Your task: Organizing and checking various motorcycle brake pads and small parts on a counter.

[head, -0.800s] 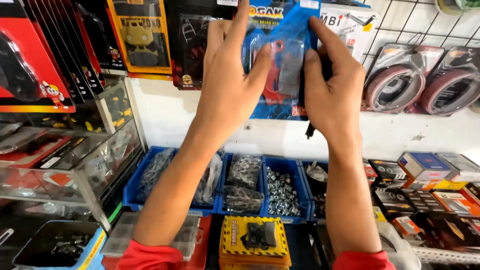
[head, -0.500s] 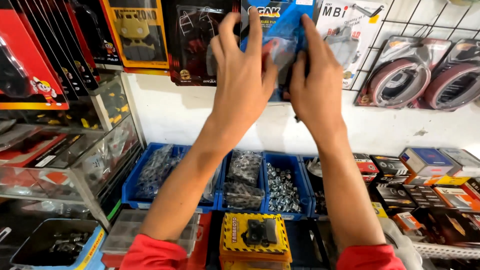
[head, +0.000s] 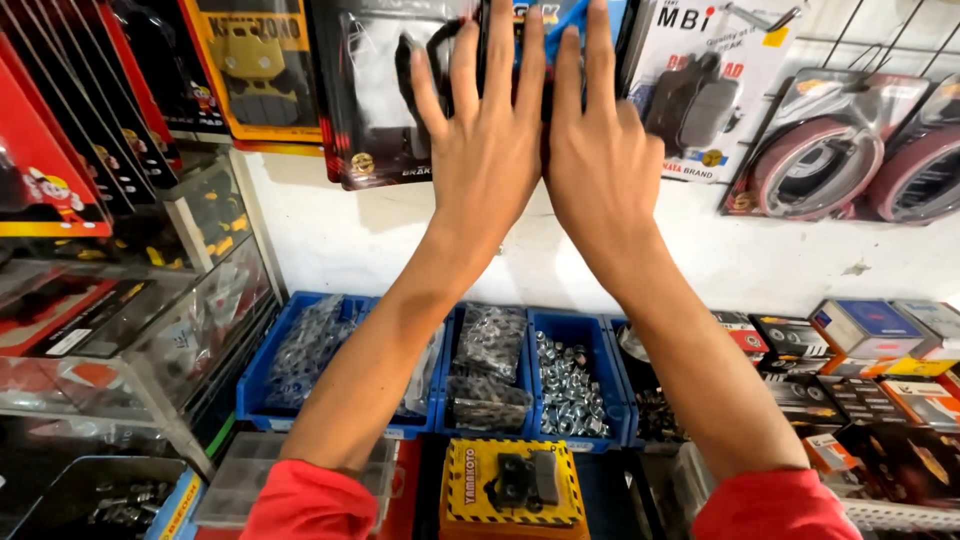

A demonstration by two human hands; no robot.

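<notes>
both hands are raised to the wall display above the parts shelf. the left hand (head: 485, 150) lies flat with its fingers spread and straight, palm pressed against a blue blister pack (head: 560, 20) that hangs among the other carded packs near the top edge of the wall. the right hand (head: 600, 160) lies just beside it, thumbs touching, fingers also straight and pointing up over the same pack. neither hand is clenched; both look released and flat against the pack rather than gripping it, though the palm sides are hidden, so i cannot tell whether any finger hooks round the pack's edge.

the blue pack is mostly covered by the hands; only its upper part shows between and above the fingers. to its left hangs a black carded pack (head: 375, 100), and to its right a white carded pack of brake pads (head: 690, 90). further right two coiled brake shoe packs (head: 815, 160) hang on the wire grid.

judging by the pose, the step in hand is pressing or seating the pack on its hook in the row. the next move calls for care that it sits level and stays caught on the peg when the palms lift, without nudging the neighbouring packs.

below, blue bins (head: 570, 385) of bolts and bagged parts line the shelf.
</notes>
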